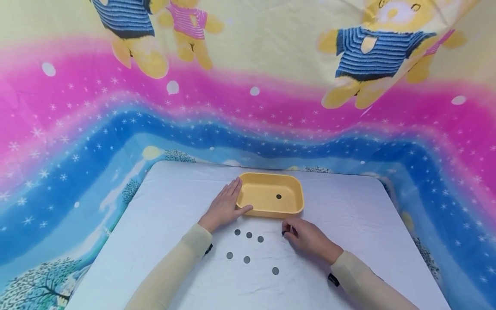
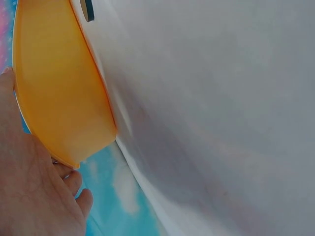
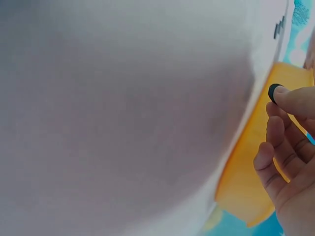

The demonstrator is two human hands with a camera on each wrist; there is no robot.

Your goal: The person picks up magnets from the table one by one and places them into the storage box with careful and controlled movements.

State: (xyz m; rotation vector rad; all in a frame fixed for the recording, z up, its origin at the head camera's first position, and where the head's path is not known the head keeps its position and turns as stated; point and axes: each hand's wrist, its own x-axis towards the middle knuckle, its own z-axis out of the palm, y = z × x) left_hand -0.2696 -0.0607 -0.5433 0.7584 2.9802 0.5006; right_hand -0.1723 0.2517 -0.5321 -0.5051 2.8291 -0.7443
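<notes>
A yellow rectangular container stands near the far side of the white-covered table, with one dark disc lying inside. My left hand rests against its left end, fingers extended along the wall and thumb at the front rim. In the left wrist view, that hand touches the container's rim. Just in front of the container, my right hand pinches a small dark round disc between thumb and forefinger. Its other fingers curl loosely in the right wrist view.
Several grey discs lie flat on the table between and below the hands, among them a left one, a middle one and a near right one. A patterned cloth with bears hangs behind the white table.
</notes>
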